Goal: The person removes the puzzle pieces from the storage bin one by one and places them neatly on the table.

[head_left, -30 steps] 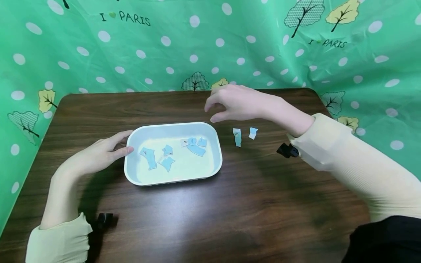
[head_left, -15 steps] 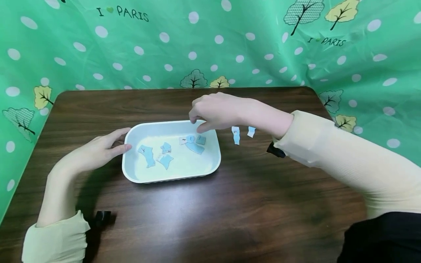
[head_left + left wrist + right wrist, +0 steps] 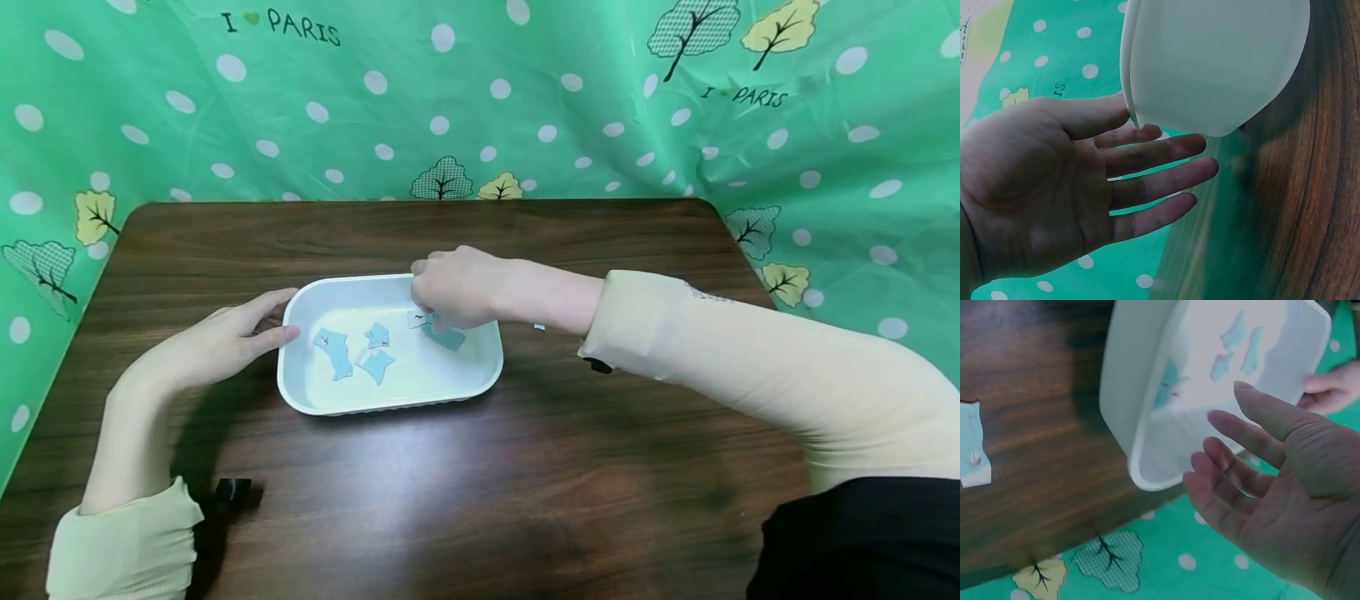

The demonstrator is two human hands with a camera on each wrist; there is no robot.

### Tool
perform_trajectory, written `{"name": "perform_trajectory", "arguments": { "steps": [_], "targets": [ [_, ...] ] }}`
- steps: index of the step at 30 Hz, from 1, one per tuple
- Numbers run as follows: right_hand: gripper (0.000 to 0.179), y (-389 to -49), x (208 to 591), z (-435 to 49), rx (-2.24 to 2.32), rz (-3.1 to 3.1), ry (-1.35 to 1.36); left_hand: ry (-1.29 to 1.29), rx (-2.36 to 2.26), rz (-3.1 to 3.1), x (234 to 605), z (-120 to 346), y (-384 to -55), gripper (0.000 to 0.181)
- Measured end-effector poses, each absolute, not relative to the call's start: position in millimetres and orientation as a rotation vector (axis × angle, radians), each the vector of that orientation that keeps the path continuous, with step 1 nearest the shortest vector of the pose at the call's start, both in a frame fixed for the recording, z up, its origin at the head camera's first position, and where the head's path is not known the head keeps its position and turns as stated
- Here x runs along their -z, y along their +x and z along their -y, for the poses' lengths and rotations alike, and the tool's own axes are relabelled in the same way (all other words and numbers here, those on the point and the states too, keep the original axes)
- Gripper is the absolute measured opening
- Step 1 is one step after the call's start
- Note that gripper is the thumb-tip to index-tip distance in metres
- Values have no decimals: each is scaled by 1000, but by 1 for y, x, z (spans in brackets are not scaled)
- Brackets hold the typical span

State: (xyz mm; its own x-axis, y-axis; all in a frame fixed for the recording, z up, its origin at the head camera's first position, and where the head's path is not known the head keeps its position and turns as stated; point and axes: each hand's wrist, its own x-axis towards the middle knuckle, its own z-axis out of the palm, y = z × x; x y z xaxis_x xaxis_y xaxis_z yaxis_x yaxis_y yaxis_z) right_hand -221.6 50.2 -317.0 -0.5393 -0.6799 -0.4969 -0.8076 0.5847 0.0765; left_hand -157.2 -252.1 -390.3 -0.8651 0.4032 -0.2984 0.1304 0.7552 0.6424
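Observation:
A white rectangular tray (image 3: pixel 390 408) stands on the table with several light-blue torn paper pieces (image 3: pixel 337 354) inside. My left hand (image 3: pixel 225 342) holds its left rim, thumb over the edge, while the other fingers stretch along the outside in the left wrist view. Over the tray's far right part, my right hand (image 3: pixel 465 287) points its fingers down at a cluster of paper pieces (image 3: pixel 447 337), partly covering them. In the right wrist view its thumb and fingers (image 3: pixel 1254 450) are loosely bent and apart, with nothing between them.
A loose blue-and-white paper piece (image 3: pixel 974 447) lies on the dark wooden table (image 3: pixel 480 500), right of the tray; my right forearm mostly hides it in the head view. A green dotted cloth (image 3: pixel 480 92) hangs behind the table.
My right hand has moved left and down, from beyond the tray's far right corner to over the pieces inside. My left hand stays at the rim.

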Motion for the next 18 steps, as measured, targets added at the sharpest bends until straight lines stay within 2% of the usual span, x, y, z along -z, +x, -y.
{"name": "perform_trajectory", "arguments": {
  "steps": [11,18],
  "targets": [
    [11,-221,340,-47,-466,-2439,-1225,394,-892,-2515,389,251,-158,66],
    [18,-221,353,-44,-460,-2439,-1239,401,-890,-2530,390,253,-156,66]
  ]
}}
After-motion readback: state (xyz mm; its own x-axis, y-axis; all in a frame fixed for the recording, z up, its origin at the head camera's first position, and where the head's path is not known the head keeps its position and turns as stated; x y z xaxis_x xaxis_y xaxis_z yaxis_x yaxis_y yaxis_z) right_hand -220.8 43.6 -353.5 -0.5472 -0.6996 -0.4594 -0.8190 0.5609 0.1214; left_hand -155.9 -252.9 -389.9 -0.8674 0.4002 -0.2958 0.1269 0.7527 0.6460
